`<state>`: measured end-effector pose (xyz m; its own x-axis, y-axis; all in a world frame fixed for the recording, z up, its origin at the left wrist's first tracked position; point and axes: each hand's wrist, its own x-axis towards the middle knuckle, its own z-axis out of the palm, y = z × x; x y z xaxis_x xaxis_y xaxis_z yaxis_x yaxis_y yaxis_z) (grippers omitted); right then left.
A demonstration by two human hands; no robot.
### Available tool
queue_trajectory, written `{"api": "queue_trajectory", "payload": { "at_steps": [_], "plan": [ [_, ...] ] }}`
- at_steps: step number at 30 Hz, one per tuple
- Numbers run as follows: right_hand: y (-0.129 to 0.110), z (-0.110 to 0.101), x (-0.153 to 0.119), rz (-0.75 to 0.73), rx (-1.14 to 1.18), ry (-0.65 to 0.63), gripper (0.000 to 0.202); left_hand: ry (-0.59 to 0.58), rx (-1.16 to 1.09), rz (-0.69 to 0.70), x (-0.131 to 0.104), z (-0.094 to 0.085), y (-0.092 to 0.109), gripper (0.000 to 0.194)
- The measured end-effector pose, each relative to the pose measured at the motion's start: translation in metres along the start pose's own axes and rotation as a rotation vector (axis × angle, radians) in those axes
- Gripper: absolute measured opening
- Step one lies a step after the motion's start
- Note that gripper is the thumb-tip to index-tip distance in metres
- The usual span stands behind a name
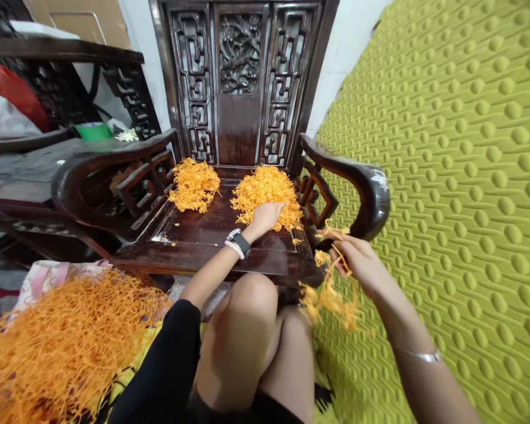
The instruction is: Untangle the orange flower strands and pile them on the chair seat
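My left hand, with a watch and a beaded bracelet at the wrist, is over the near edge of the right-hand pile of orange frilly pieces. Its fingers are drawn together against the pile, and what they hold is hidden. To the right of the chair seat, my right hand grips a bunch of thin orange strands with frilly ends. The bunch dangles below the fingers, slightly blurred. A smaller pile of orange frilly pieces lies on the left of the seat.
A large heap of orange strands fills the lower left, beside pink-and-white cloth. Curved armrests flank the dark carved chair. A textured yellow-green cover spans the right side. A green container stands on the left furniture.
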<state>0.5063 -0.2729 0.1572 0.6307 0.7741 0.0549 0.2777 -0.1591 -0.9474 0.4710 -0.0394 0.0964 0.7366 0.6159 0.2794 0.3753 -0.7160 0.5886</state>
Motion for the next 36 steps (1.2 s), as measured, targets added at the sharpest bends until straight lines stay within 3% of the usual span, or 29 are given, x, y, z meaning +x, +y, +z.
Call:
{"api": "queue_trajectory", "payload": {
  "at_steps": [3, 7, 10, 14, 19, 22, 26, 30, 34, 36],
  "plan": [
    [0.002, 0.003, 0.01, 0.127, 0.066, -0.005, 0.045, -0.026, -0.05, 0.05, -0.004, -0.003, 0.003, 0.049],
    [0.009, 0.01, 0.018, 0.163, 0.107, -0.01, 0.044, -0.025, -0.166, 0.086, -0.005, -0.012, 0.012, 0.051],
    [0.009, 0.013, 0.02, 0.092, 0.149, -0.003, 0.049, -0.01, -0.279, 0.133, -0.014, -0.025, 0.02, 0.052],
    [0.002, 0.025, 0.026, -0.036, 0.166, 0.025, 0.068, 0.029, -0.464, 0.24, -0.048, -0.041, 0.038, 0.051],
    [-0.005, 0.048, 0.02, -0.269, 0.133, -0.003, 0.052, 0.076, -0.554, 0.37, -0.081, -0.052, 0.053, 0.048],
    [-0.01, 0.05, 0.014, -0.272, 0.164, -0.036, 0.053, 0.098, -0.549, 0.348, -0.083, -0.051, 0.054, 0.048],
    [-0.015, 0.043, 0.018, -0.132, 0.276, -0.121, 0.053, 0.105, -0.606, 0.312, -0.077, -0.038, 0.062, 0.053],
    [-0.017, 0.039, 0.007, -0.124, 0.265, -0.005, 0.048, 0.198, -0.622, 0.268, -0.047, -0.033, 0.069, 0.053],
    [-0.016, 0.025, -0.027, -0.192, 0.142, 0.057, 0.048, 0.417, -0.526, -0.022, 0.002, -0.05, 0.048, 0.053],
    [-0.017, 0.013, -0.039, -0.238, 0.16, 0.163, 0.048, 0.352, -0.361, -0.048, 0.015, -0.05, 0.033, 0.052]
  ]
}}
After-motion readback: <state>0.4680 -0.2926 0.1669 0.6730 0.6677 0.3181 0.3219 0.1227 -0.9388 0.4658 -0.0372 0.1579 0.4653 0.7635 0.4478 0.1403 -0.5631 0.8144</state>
